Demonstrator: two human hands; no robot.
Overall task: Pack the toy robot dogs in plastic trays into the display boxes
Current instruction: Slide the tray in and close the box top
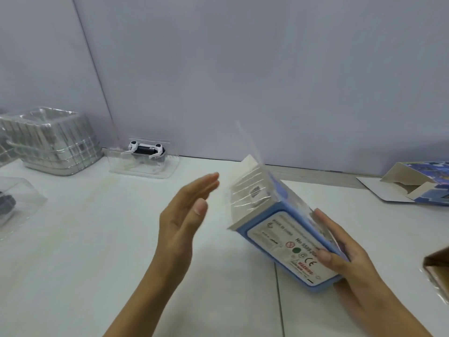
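Two bare hands work over a white tabletop (102, 239) in front of a pale grey wall. The right hand (349, 261) holds a blue cardboard display box (286, 242) tilted above the table, thumb lying across its printed label panel and fingers wrapped along the far side. The box's upper end is open, its white flap (250, 183) folded out, and a blurred edge of clear plastic sticks up from the opening. The left hand (187, 212) hovers just beside the box's open end without touching it, palm turned toward the box, fingers straight and held together. At the back of the table, against the wall, a white and black toy robot dog (146, 149) sits in a clear plastic tray (145, 164). To its left stands a stack of empty clear plastic trays (52, 139). At the left edge lies another clear plastic shell (19, 205) with something dark inside, too cut off to identify. Far right, an unfolded blue display box (418, 188) lies open on the table, well apart from the hands, and a brown cardboard corner (437, 268) shows at the right edge.
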